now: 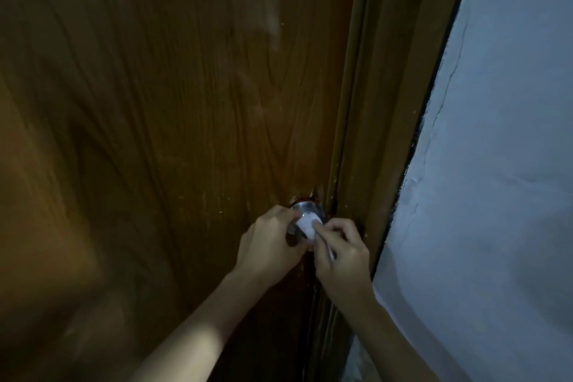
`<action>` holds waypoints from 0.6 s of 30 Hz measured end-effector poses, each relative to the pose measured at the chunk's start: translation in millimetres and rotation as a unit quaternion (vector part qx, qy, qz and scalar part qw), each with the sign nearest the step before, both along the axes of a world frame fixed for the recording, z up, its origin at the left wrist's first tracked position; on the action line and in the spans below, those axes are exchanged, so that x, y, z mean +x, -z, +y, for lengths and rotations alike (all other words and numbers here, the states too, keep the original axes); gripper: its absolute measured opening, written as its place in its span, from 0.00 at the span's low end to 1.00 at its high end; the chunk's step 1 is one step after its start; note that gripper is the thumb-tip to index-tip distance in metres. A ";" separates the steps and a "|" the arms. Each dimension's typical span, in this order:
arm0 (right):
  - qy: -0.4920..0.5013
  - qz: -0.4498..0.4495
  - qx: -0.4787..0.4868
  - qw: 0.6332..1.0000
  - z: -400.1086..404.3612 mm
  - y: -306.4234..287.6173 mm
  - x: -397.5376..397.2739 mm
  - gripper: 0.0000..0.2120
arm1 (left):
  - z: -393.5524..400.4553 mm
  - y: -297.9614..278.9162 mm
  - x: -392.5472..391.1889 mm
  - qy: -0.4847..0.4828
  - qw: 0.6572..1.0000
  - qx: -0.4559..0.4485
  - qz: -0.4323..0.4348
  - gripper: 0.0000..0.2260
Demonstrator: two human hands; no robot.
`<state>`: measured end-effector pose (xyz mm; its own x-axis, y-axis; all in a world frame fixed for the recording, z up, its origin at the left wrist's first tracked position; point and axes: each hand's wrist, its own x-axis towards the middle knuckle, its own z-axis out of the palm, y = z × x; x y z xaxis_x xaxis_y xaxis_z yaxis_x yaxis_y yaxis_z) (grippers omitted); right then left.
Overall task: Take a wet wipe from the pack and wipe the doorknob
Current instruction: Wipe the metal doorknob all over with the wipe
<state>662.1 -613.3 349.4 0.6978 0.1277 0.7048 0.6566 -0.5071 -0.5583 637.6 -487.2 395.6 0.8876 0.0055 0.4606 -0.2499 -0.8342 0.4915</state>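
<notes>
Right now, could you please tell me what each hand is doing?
Left hand: closed around the doorknob, also touching the wet wipe.
Right hand: closed, pinching the wipe against the knob.

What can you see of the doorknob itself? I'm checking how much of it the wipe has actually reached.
The doorknob is a round, shiny silver metal knob on the brown wooden door, close to the edge by the frame. Only its upper part shows; a small white wet wipe is pressed over its front. The left hand cups it from the left and below, and the right hand pinches the wipe against it. The wood around it looks chipped. Its underside is hidden.
</notes>
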 end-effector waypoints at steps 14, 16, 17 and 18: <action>0.076 0.022 -0.049 0.996 -7.7 0.4 -0.3 0.16 | -0.7 5.0 7.7 0.023 1.000 -0.007 0.015 0.17; 0.042 0.005 -0.060 0.997 -3.5 3.0 -2.0 0.19 | -0.6 6.1 7.7 0.026 1.000 -0.004 0.017 0.17; 0.043 0.007 -0.069 0.997 -0.4 5.2 -2.4 0.20 | -0.9 6.8 7.8 0.028 0.999 -0.001 0.018 0.17; 0.055 0.011 -0.069 0.996 1.8 6.2 -3.0 0.21 | -0.9 6.9 8.1 0.029 0.999 -0.001 0.020 0.17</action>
<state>659.1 -611.6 343.2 0.7275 0.1434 0.6709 0.5814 -0.6481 -0.4919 645.7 -488.1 388.7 0.9041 -0.0457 0.4248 -0.2782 -0.8175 0.5043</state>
